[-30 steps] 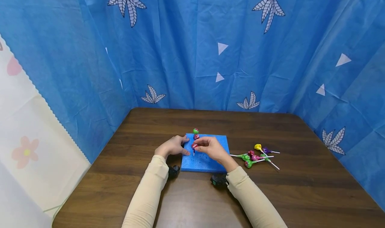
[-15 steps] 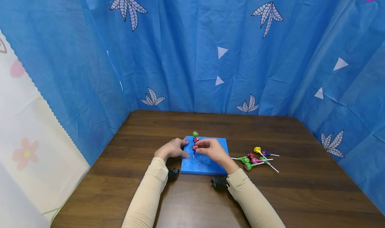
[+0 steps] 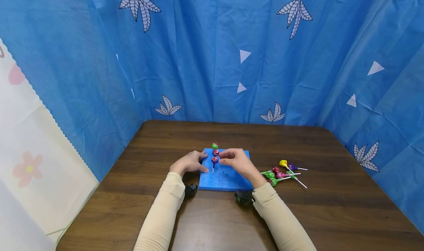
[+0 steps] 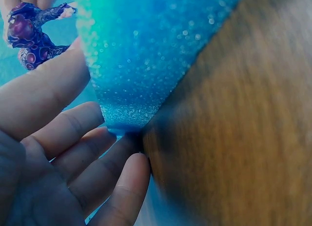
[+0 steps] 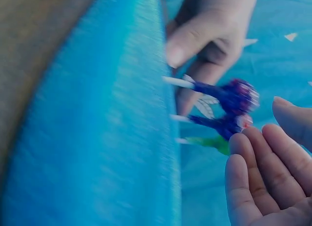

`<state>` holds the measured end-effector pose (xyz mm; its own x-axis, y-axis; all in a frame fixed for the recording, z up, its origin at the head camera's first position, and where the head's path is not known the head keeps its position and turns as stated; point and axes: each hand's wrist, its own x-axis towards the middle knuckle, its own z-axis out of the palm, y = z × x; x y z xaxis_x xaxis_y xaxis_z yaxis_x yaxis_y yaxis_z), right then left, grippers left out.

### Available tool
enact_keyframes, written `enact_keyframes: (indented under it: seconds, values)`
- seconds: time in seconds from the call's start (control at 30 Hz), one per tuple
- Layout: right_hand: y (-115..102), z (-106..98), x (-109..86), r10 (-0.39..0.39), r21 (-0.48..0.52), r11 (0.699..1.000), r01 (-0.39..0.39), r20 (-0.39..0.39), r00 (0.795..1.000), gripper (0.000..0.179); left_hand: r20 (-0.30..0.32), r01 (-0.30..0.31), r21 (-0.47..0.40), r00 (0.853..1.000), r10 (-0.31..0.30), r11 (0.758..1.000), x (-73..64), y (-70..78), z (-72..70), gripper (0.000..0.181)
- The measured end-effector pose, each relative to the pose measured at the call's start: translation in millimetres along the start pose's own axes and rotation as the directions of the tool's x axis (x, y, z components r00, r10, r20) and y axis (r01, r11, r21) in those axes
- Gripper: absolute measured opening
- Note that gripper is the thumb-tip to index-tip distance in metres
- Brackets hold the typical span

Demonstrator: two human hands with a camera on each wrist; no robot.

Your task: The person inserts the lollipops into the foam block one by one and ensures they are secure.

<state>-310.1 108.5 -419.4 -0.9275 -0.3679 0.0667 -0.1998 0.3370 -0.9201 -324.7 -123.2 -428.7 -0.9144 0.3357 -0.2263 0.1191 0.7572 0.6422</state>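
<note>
Three wrapped lollipops stand in a row along the left part of a blue foam block (image 3: 228,178): a near purple-and-red lollipop (image 3: 214,160), a middle lollipop (image 3: 215,152) and a far green lollipop (image 3: 215,145). Their white sticks enter the foam in the right wrist view. My right hand (image 3: 239,161) is just right of the near lollipop, thumb and fingers apart and holding nothing; its palm (image 5: 273,187) shows in the right wrist view. At the block's left edge rests my left hand (image 3: 191,162), thumb at the top face, fairly straight fingers (image 4: 73,128) along the side.
A loose pile of lollipops lies right of the block, including a yellow lollipop (image 3: 283,163), a purple lollipop (image 3: 292,167) and a pink lollipop (image 3: 281,175). The brown wooden table (image 3: 331,203) ends at a blue curtain (image 3: 198,59) at the back.
My right hand has let go of the near lollipop and moved slightly right, leaving it standing in the foam. The left hand has stayed at the block's edge.
</note>
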Motion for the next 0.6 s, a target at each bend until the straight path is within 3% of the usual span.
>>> enact_keyframes:
  seconds: [0.27,0.43,0.6]
  values:
    - [-6,-28,-3.5,-0.047,0.001,0.999,0.048,-0.065,0.997,0.031,-0.004,-0.002,0.001,1.000,0.002,1.000,-1.0,1.3,0.0,0.073]
    - [-2,-55,-9.2,-0.028,-0.028,0.999,0.025,-0.105,0.994,0.034,0.002,-0.014,0.003,1.000,0.014,1.000,-1.5,1.9,0.6,0.073]
    - [17,-80,-13.7,0.017,-0.076,0.997,-0.028,-0.140,0.990,0.037,0.004,-0.022,0.007,1.000,0.022,1.000,-1.6,2.4,0.1,0.072]
